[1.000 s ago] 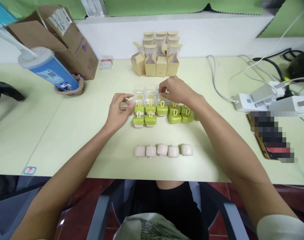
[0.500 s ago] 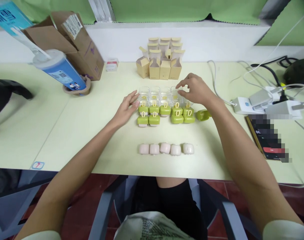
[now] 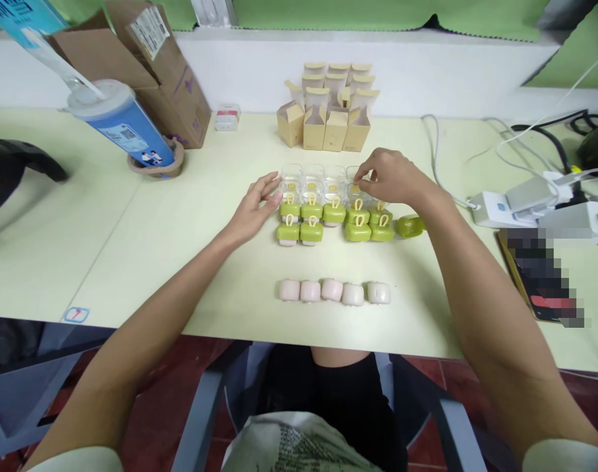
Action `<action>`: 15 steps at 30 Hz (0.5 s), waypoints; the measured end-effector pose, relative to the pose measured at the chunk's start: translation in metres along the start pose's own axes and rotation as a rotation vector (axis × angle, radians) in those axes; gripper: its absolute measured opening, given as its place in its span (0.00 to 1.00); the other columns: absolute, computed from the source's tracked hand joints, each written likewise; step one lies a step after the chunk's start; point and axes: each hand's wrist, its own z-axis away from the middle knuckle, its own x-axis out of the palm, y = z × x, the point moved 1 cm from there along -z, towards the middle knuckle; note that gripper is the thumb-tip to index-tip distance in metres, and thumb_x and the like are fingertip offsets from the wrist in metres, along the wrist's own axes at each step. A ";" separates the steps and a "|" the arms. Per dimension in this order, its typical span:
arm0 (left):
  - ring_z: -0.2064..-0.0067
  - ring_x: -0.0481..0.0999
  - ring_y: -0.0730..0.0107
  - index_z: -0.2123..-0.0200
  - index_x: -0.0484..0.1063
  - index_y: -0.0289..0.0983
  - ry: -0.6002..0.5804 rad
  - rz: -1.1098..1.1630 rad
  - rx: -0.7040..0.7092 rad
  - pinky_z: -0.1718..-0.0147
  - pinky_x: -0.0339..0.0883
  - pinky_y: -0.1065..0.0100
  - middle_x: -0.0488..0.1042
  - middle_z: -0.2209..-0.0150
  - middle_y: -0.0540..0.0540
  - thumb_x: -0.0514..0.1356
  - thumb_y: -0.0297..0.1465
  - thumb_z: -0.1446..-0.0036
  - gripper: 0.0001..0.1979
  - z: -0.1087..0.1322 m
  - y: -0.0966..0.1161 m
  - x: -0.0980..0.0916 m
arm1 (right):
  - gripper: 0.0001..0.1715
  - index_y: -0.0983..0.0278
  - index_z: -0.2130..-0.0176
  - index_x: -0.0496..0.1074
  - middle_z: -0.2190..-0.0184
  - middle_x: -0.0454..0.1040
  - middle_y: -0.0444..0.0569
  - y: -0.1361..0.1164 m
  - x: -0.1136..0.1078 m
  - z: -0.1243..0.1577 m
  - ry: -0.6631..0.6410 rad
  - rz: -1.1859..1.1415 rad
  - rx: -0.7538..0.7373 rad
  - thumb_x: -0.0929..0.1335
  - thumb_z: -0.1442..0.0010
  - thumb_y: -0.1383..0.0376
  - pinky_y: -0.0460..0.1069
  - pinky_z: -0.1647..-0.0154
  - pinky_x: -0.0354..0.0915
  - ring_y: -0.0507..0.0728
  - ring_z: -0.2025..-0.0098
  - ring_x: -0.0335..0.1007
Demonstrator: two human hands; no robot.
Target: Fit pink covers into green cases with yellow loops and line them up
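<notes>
Nearest the person, on the near side of the green-capped rows (image 3: 334,213), five pale cases (image 3: 332,289) sit in a line on the table (image 3: 220,288): rounded, glossy, pinkish at L, whiter at R, w/ the R-most slightly apart. Both forearms (image 3: 191,285) reach fwd, one on either side of that line. The rows themselves = nine pcs, shiny lime caps, ea. w/ a small cream loop on top; five behind, four in front w/ a mid-row gap. Pale bottoms show under the L ones. Just R of the rows, a loose green cap (image 3: 410,226) lies on its side, partly hidden by the R arm; farther R, a phone (image 3: 539,278).

At the rows' far L corner, the L hand (image 3: 259,203) angles in, fingers loosely spread, gripping nothing, tips right by the clear tubs (image 3: 333,191); can't tell if touching. Over the rows' far R side, the R hand (image 3: 392,177) arches knuckles-up, thumb & index close together at a tub; can't tell if it's pinched. Tubs stand directly behind the rows, see-thru, w/ yellow spots. Beyond: small cartons (image 3: 336,128), flaps up; far L of the rows, a blue canister (image 3: 132,128), tilted.
</notes>
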 end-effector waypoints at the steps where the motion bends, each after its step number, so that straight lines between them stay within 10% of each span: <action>1: 0.23 0.71 0.45 0.28 0.67 0.46 -0.001 -0.005 -0.002 0.27 0.71 0.42 0.70 0.25 0.33 0.62 0.61 0.30 0.38 0.000 0.001 0.000 | 0.18 0.63 0.55 0.88 0.50 0.81 0.61 -0.001 -0.001 0.000 -0.011 0.002 0.005 0.68 0.37 0.66 0.62 0.47 0.71 0.66 0.55 0.77; 10: 0.22 0.70 0.48 0.28 0.65 0.46 -0.022 -0.030 -0.011 0.28 0.72 0.47 0.71 0.27 0.33 0.62 0.62 0.30 0.38 -0.001 0.003 -0.003 | 0.18 0.63 0.50 0.87 0.44 0.82 0.60 -0.011 -0.012 0.002 -0.125 0.002 0.019 0.71 0.35 0.68 0.64 0.45 0.72 0.70 0.48 0.80; 15: 0.41 0.82 0.57 0.42 0.77 0.44 0.238 -0.276 0.207 0.46 0.80 0.56 0.82 0.43 0.39 0.63 0.54 0.27 0.23 0.006 0.036 -0.005 | 0.20 0.60 0.42 0.85 0.45 0.85 0.58 -0.008 -0.065 0.029 -0.095 -0.023 0.128 0.70 0.30 0.66 0.63 0.43 0.72 0.68 0.44 0.81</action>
